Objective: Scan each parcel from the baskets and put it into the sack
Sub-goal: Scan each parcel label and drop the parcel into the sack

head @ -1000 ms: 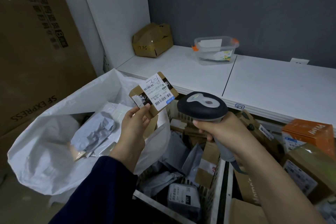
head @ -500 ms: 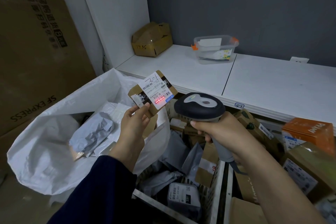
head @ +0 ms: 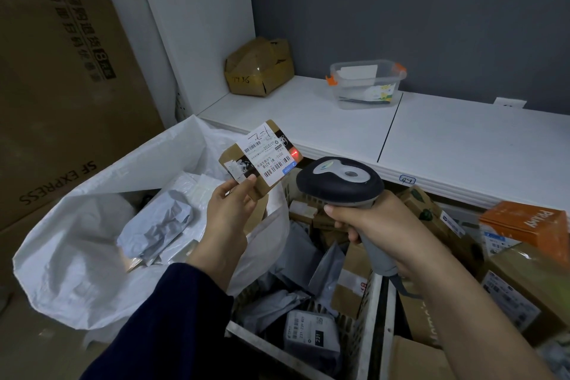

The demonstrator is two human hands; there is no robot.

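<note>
A dim, dark grey wall is seen at the far side. A white counter, divided by a seam, is set against it, bounded left by a white panel, possibly a cupboard side.

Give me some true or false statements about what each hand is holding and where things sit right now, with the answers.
1. The left hand holds a small cardboard parcel with a white label. True.
2. The right hand is empty. False: it grips the scanner.
3. A grey mailer lies inside the white sack. True.
4. The clear plastic tub sits inside the sack. False: it stands on the white shelf.
5. A red light shows on the parcel's right edge. True.
</note>
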